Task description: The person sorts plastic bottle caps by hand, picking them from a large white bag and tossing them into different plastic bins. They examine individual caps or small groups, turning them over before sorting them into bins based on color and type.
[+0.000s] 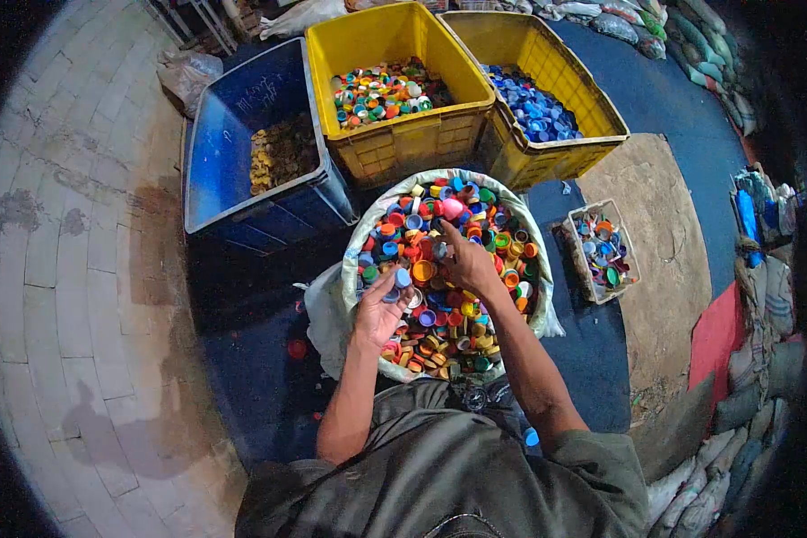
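Note:
A white sack (pixel 353 269) with a rolled rim stands in front of me, full of bottle caps (pixel 429 345) in many colours. My left hand (pixel 382 309), over the left part of the sack, is closed on light blue bottle caps (pixel 403 278) held at the fingertips. Above the middle of the heap is my right hand (pixel 469 262), its index finger stretched out toward the caps and its thumb apart. A greyish cap lies close by that thumb; I cannot make out whether they touch. The other fingers of this hand are partly hidden.
Behind the sack stand a blue bin (pixel 255 202) with yellowish pieces, a yellow bin (pixel 403 143) of mixed caps and another yellow bin (pixel 556 160) of blue caps. At right, a small white crate (pixel 630 242) holds mixed pieces. Filled sacks (pixel 690 502) line the right edge.

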Motion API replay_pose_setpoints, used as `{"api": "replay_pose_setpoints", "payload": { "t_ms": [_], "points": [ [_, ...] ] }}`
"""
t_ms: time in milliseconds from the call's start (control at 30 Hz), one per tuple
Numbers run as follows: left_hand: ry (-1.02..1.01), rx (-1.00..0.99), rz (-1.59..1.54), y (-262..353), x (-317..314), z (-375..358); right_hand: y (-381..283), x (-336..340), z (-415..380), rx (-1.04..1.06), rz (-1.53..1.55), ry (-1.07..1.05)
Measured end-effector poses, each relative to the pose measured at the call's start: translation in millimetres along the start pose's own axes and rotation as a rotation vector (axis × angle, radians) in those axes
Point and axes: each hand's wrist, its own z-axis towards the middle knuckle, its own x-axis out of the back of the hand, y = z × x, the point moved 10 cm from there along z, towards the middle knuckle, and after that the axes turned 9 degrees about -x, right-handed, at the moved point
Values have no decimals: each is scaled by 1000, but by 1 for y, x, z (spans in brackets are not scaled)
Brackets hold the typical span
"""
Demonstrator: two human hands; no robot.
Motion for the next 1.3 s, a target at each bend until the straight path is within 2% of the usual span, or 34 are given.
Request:
{"api": "replay_pose_setpoints", "payload": {
  "t_ms": [100,200,233,333,367,500,733,833,867,933,1000,1067,1100,1200,1300],
  "points": [
    [52,24,-95,-8,1,3,1,8,-4,122,126,122],
    [50,66,-151,-15,-2,5,28,7,-13,-145,488,118],
    [45,68,-140,-17,-4,6,32,6,-16,-148,616,138],
    [47,91,-112,-26,-10,8,54,-8,-41,-465,1218,41],
    [60,104,-105,-30,-12,11,54,-14,-44,-433,1407,-43],
    [20,119,-41,-41,-36,22,63,-20,-66,-550,1833,-13],
    [-32,166,-95,-62,-82,54,74,7,-70,-434,2011,88],
    [-32,205,-70,-76,-105,64,72,23,-64,-343,1993,25],
    [-55,155,62,-78,-107,69,72,29,-63,-312,1979,-1],
    [-105,53,326,-81,-118,74,81,31,-63,-377,1963,37],
    [-102,88,366,-92,-127,70,95,30,-67,-472,1955,126],
    [-143,73,527,-98,-135,69,95,38,-65,-416,1962,133],
    [-152,-44,659,-95,-141,71,95,42,-65,-424,1918,155],
    [-253,85,947,-106,-146,62,94,45,-69,-463,1835,161],
    [-340,-72,1169,-101,-155,61,98,41,-70,-464,1766,143]
  ]
}}
